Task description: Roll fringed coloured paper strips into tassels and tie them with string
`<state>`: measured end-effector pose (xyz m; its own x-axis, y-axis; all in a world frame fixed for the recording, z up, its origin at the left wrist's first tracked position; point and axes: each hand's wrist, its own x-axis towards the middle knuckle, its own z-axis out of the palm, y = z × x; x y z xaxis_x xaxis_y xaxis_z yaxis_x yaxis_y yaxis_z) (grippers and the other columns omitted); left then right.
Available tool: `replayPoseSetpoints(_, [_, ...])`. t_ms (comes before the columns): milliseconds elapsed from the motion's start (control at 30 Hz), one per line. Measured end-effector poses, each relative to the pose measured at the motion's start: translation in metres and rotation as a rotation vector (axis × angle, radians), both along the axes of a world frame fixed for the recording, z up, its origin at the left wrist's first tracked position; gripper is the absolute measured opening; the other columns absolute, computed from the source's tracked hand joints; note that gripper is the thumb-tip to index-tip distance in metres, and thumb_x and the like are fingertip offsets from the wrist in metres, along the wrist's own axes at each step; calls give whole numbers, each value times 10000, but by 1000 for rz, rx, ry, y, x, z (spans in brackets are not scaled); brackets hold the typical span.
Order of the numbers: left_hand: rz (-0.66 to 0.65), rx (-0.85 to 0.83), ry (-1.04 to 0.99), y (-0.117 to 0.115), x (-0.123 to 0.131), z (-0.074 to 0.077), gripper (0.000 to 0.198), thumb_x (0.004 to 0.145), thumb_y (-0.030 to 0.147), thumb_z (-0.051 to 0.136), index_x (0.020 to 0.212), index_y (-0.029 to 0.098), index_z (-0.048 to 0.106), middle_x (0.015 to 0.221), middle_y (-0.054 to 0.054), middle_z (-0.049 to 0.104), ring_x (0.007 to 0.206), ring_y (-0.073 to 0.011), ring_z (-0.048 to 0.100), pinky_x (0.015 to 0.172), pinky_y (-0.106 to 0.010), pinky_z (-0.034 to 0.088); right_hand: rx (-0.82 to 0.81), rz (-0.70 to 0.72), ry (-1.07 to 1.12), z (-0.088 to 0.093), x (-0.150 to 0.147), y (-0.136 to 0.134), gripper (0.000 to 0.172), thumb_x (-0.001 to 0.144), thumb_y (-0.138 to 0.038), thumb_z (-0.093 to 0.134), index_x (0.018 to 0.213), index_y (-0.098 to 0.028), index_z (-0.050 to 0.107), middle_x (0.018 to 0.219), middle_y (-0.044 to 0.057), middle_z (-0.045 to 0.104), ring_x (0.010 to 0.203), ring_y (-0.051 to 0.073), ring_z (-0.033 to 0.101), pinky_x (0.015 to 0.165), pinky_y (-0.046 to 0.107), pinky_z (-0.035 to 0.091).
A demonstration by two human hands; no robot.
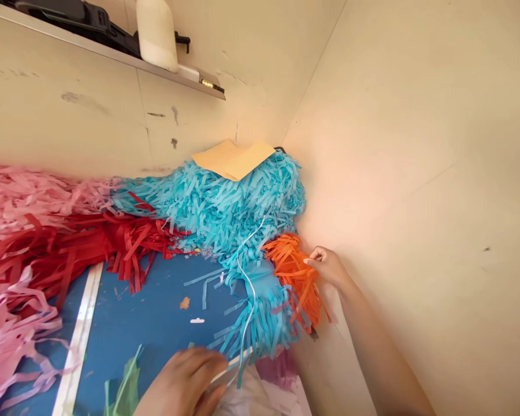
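Observation:
My right hand reaches to the wall corner and pinches the orange paper fringe, which lies against a big heap of blue paper fringe. A thin white string runs from the blue heap down to my left hand. My left hand is closed at the bottom edge on a flat pale strip where the string and some blue strips end.
Red fringe and pink fringe fill the left side over a blue mat. A tan envelope rests on the blue heap. A shelf with dark tools and a white container hangs above. Walls close the right side.

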<state>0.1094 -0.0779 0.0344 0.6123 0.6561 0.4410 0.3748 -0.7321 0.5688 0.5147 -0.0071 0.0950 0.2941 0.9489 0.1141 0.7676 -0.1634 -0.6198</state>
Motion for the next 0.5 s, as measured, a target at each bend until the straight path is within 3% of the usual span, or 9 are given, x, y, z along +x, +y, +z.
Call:
replayPoseSetpoints(100, [-38,-115,76,26,58,40,240,939,292,491,1059,264,696,1058,-60,746,962,-236,688,845,-352,536,-10,41,34,-9,-12,-8,267,695,-447,634,642,-210,522,617,-19,565,593,158,515,564,253,400])
replayPoseSetpoints(200, [44,-459,200,61,125,52,232,911,376,539,968,248,723,947,-55,754,929,-249,692,808,-337,510,-14,81,48,-18,-20,-16,257,711,-437,635,657,-206,534,661,-7,594,628,170,539,597,264,414])
replayPoseSetpoints(300, [157,-587,249,92,181,38,463,929,536,458,785,176,710,745,-91,723,756,-251,700,646,-316,499,-11,105,60,-25,-22,-24,232,734,-417,632,687,-206,550,693,-4,612,667,181,568,637,274,433])
replayPoseSetpoints(400, [166,-654,268,111,215,17,403,968,466,454,851,157,685,752,-44,708,700,-176,679,636,-287,512,-6,119,72,-29,-22,-32,213,761,-402,621,701,-211,549,706,-7,614,696,190,587,676,284,450])
replayPoseSetpoints(500, [157,-657,296,117,230,5,297,956,412,544,932,138,657,857,-24,694,756,-147,661,727,-327,545,35,99,63,-35,-23,-40,176,795,-388,575,765,-215,572,765,14,647,759,212,622,730,310,473])
